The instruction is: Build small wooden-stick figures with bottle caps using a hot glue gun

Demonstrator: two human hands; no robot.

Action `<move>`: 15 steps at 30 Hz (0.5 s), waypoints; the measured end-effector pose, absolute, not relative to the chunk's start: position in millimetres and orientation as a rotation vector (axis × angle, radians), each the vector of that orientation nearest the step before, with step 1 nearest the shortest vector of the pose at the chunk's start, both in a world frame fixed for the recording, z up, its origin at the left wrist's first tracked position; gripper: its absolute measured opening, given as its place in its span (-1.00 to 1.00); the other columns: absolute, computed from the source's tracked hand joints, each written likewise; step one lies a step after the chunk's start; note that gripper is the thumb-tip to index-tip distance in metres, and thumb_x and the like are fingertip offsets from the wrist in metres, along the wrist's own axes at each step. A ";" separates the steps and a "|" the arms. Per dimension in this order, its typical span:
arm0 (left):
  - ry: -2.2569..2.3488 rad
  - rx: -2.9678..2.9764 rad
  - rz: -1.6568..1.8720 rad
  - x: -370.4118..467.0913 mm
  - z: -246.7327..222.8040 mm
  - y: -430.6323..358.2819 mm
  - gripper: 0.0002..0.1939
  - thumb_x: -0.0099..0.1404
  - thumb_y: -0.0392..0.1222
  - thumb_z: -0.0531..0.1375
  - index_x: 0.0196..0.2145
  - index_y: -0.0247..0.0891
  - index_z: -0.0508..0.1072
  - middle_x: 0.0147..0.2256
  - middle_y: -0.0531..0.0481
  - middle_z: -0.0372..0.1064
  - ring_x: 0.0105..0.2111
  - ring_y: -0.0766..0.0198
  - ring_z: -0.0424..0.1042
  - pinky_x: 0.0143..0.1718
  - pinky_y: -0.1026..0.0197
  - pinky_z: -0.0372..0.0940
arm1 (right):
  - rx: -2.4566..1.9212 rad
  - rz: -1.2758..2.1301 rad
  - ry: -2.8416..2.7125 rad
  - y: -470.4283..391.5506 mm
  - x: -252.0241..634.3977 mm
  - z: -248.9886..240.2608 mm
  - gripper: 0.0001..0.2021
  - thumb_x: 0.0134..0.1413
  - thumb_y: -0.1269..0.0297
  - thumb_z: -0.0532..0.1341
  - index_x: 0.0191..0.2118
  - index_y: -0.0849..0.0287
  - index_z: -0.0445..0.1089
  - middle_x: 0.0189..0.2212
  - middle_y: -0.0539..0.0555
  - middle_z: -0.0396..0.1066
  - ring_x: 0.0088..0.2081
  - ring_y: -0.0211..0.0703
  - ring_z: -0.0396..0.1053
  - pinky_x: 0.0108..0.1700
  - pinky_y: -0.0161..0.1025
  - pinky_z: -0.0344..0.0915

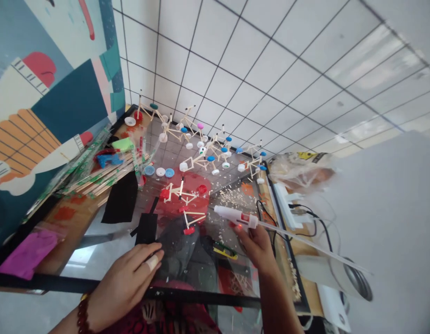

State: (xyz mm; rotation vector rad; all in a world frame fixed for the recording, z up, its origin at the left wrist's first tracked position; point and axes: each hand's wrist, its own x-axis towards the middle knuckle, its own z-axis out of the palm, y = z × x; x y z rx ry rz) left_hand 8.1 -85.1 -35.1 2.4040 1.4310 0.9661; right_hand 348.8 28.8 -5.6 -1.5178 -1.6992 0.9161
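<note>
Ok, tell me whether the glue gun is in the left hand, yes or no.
No, the glue gun is in the right hand, while the left hand lies by the black sheet.

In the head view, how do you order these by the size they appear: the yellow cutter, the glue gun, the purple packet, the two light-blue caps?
1. purple packet, perhaps helped by nearness
2. glue gun
3. yellow cutter
4. light-blue caps: they look alike, so unranked

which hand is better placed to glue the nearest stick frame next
Probably the right hand: it holds the glue gun, nozzle toward that stick frame; the left hand is at the black sheet.
</note>
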 end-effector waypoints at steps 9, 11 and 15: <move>1.543 2.407 1.125 -10.3 -32.6 -77.4 -0.80 0.42 -0.20 0.12 -0.06 -0.24 0.47 -0.16 -0.07 0.58 -0.18 0.26 0.58 -0.07 0.30 0.43 | -1.501 0.813 -1.438 89.8 355.5 -3.3 -0.66 -0.07 0.10 0.35 -0.20 0.21 0.53 -0.26 0.13 0.58 -0.23 0.01 0.49 -0.11 -0.07 0.39; 1.532 2.427 1.103 -6.6 -32.9 -76.9 -0.79 0.43 -0.19 0.10 -0.06 -0.24 0.47 -0.16 -0.07 0.58 -0.19 0.26 0.58 -0.10 0.31 0.43 | -1.509 0.792 -1.479 109.6 356.9 -8.5 -0.66 -0.08 0.10 0.33 -0.21 0.23 0.52 -0.27 0.13 0.58 -0.25 0.01 0.48 -0.13 -0.07 0.38; 1.523 2.461 1.077 1.9 -35.0 -79.1 -0.76 0.45 -0.18 0.06 -0.06 -0.23 0.48 -0.18 -0.06 0.60 -0.22 0.27 0.60 -0.16 0.34 0.45 | -1.481 0.778 -1.645 148.5 352.3 -21.2 -0.63 -0.08 0.08 0.30 -0.20 0.24 0.51 -0.30 0.12 0.57 -0.29 0.00 0.47 -0.14 -0.06 0.37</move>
